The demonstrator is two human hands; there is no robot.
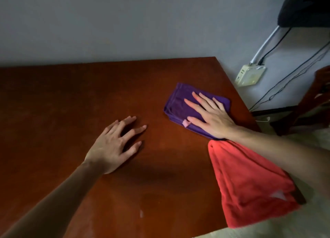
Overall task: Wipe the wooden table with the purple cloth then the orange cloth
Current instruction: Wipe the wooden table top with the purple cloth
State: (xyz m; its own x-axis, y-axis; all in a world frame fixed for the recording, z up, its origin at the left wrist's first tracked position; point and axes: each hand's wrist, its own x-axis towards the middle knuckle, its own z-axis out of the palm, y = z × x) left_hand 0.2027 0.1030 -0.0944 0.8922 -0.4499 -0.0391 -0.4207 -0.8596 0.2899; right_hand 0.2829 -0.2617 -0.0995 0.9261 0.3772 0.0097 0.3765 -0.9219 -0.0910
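The left hand [114,145] is laid open on the bare wooden table [62,103], fingers spread, nothing held. Further right, the folded purple cloth [180,103] is pressed flat under the open right hand [209,115]. The orange cloth [250,184] is draped over the table's right edge, just beside the purple one.

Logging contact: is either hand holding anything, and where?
Nothing is gripped. The right hand presses flat on the purple cloth; the left hand rests on the table.

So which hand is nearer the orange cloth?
Right. The right hand lies flat on the purple cloth just beyond the orange cloth; the left hand rests on bare table, well left.
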